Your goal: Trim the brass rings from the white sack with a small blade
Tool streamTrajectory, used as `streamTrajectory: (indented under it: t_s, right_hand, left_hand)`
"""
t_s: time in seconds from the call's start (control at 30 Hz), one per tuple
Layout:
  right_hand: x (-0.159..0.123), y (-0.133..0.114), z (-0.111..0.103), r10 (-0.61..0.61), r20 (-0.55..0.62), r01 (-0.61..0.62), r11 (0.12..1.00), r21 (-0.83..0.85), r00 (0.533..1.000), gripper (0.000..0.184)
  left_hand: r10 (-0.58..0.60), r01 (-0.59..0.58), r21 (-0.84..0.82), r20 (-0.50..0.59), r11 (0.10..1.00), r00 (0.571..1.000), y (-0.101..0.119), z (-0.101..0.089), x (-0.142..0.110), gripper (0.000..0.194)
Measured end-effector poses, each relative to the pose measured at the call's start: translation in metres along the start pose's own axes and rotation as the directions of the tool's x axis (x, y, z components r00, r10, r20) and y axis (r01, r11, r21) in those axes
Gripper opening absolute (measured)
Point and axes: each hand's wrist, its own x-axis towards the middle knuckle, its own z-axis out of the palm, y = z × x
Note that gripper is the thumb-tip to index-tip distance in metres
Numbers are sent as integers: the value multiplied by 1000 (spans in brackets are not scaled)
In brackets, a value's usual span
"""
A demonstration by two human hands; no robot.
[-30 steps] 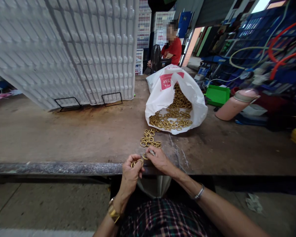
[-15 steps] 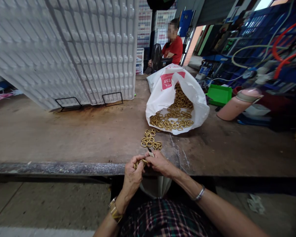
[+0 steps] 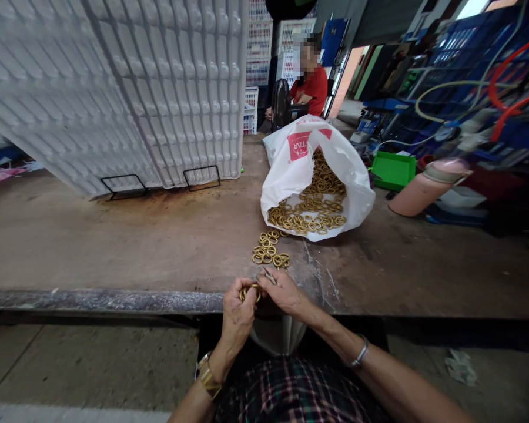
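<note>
My left hand [image 3: 237, 311] is closed on a few brass rings [image 3: 249, 291] at the table's near edge. My right hand [image 3: 286, 291] touches it from the right, pinching a small metal tool [image 3: 270, 275] whose tip points at the rings. Just beyond the hands lies a small pile of loose brass rings [image 3: 268, 249]. Behind that, a white plastic bag [image 3: 291, 170] lies on its side, open toward me and full of more brass rings [image 3: 312, 202].
A tall stack of white moulded trays [image 3: 127, 88] leans on black wire stands at the back left. A person in a red shirt [image 3: 309, 82] sits beyond the bag. A green bin [image 3: 390, 169], a pink cylinder [image 3: 417, 188] and hoses crowd the right.
My hands have come closer together over the rings at the table edge; the left hand shifted slightly right. The bag and the loose pile have not moved.
</note>
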Motion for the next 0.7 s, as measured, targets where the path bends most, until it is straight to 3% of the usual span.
streamTrajectory:
  t_s: [0.17,0.33,0.5,0.7]
  right_hand:
    - [1,2,1,-35,-10,33,993,-112,999,28]
    - [5,12,2,-55,-47,51,994,-98,997,28]
    - [5,15,-1,-69,-73,65,996,-58,995,28]
    - [3,12,-6,-64,-55,62,998,-32,996,27]
  left_hand:
    - [-19,18,-14,-26,1000,999,7,0,0,11]
    - [-146,153,-72,97,986,985,11,-4,-2,20]
    - [-176,207,-144,206,968,963,9,-4,-2,33]
    - [-196,236,-174,220,956,956,9,4,-2,35]
